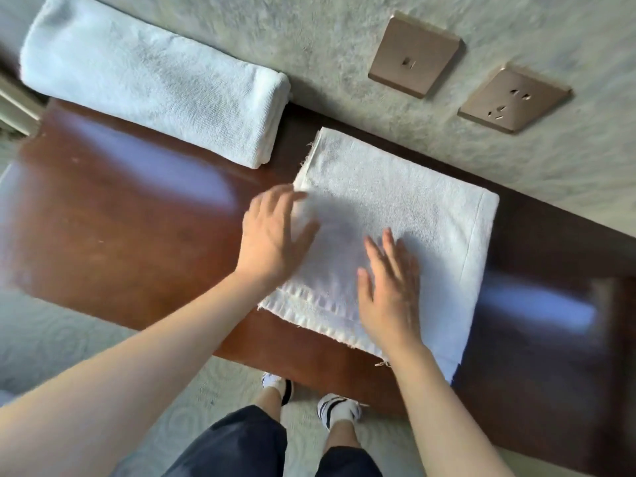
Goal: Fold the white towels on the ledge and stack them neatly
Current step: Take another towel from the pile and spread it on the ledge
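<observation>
A white towel (413, 208), folded into a flat rectangle with frayed edges, lies on the polished brown wooden ledge (137, 228). My right hand (389, 287) rests flat on its near part, fingers spread. My left hand (275, 235) is open at the towel's left edge, fingertips over the cloth, slightly blurred. A second white towel (151, 84), folded into a thick long bundle, lies at the back left of the ledge against the wall.
Two bronze wall plates, a switch (413, 55) and a socket (512, 98), sit on the textured wall behind the ledge. Below the ledge's front edge are pale carpet and my feet in striped slippers (339, 407).
</observation>
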